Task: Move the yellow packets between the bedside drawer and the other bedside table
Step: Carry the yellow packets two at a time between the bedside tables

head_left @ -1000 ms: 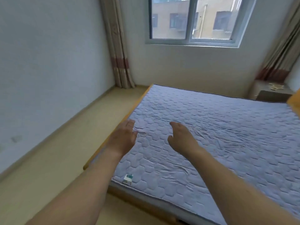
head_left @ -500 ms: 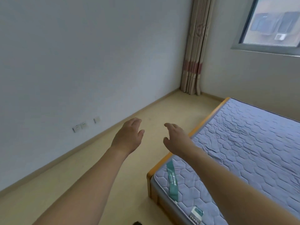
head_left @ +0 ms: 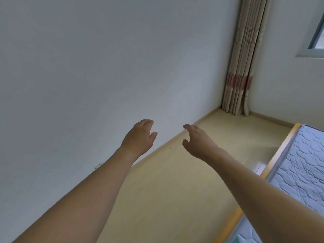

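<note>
We are holding our left hand and right hand out empty, fingers loosely spread; no packets or bedside table are showing, only the bed at right.

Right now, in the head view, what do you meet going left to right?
wall → left hand → right hand → curtain → mattress

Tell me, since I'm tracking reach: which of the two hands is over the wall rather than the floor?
The left hand: the grey wall lies behind it. The right hand shows against the yellowish floor. Both are open and hold nothing.
</note>
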